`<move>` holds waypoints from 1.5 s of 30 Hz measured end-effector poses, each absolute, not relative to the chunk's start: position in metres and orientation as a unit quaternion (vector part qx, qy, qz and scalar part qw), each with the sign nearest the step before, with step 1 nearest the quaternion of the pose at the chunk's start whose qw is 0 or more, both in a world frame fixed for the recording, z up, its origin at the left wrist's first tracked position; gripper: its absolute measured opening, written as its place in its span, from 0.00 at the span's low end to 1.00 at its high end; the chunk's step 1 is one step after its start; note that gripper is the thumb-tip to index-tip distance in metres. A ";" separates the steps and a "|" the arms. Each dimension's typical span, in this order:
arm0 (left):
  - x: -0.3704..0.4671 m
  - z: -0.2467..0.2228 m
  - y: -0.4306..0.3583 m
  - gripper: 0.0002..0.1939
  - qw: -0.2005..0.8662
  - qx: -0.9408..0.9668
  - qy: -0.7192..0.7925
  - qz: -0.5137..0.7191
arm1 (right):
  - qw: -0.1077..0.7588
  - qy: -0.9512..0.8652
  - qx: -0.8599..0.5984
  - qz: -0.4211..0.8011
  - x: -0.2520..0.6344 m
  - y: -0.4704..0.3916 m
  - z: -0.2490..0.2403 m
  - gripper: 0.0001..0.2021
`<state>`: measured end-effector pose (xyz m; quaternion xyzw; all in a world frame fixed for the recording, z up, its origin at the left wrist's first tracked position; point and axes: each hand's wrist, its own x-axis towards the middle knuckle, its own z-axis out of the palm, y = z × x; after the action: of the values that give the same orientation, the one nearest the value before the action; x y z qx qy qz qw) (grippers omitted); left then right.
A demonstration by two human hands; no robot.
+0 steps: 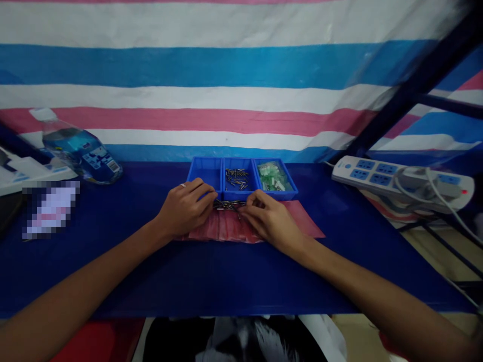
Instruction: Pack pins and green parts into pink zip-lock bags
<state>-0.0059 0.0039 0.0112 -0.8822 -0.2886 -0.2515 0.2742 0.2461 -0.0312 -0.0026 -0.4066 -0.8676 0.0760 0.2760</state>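
Observation:
A row of pink plastic bags (226,227) lies on the blue table, with a small pile of dark metal pins (228,204) at its back edge. My left hand (188,207), with a ring on one finger, rests at the left end of the pile, fingers bent together; what they hold is hidden. At the right end my right hand (266,216) has thumb and fingers pinched together, its contents too small to make out. Just behind are three joined blue trays: the left tray (207,171) looks bare, the middle tray (238,193) holds metal pins, and the right one holds green packets (272,176).
A plastic bottle (85,151) leans at the back left, near a white power strip (41,176) and a blurred pale item (53,210). Another power strip (400,181) with cables is at the right, beside a dark metal frame. A striped sheet (226,65) hangs behind the table (226,281).

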 end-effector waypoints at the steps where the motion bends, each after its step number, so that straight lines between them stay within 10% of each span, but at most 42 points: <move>1: -0.006 0.011 0.004 0.05 0.276 -0.881 -0.289 -0.254 | 0.301 -0.848 -0.423 0.103 0.246 -0.032 0.000 0.10; 6: -0.005 0.009 0.007 0.05 0.281 -0.878 -0.283 -0.263 | 0.374 -0.732 -0.487 0.296 0.247 -0.028 0.008 0.06; 10: -0.005 0.009 0.007 0.05 0.287 -0.878 -0.278 -0.265 | 0.463 -0.731 -0.446 0.229 0.248 -0.024 0.005 0.14; 21: -0.005 0.012 0.003 0.06 0.282 -0.883 -0.285 -0.244 | 0.158 -0.913 -0.375 0.029 0.249 -0.028 -0.010 0.12; 45: -0.005 0.012 0.004 0.06 0.280 -0.884 -0.286 -0.242 | 0.200 -0.922 -0.327 0.048 0.253 -0.027 -0.005 0.13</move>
<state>-0.0052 0.0039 0.0121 -0.8839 -0.2861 -0.2420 0.2796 0.2532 -0.0269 -0.0048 -0.3272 -0.9223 0.0483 0.1998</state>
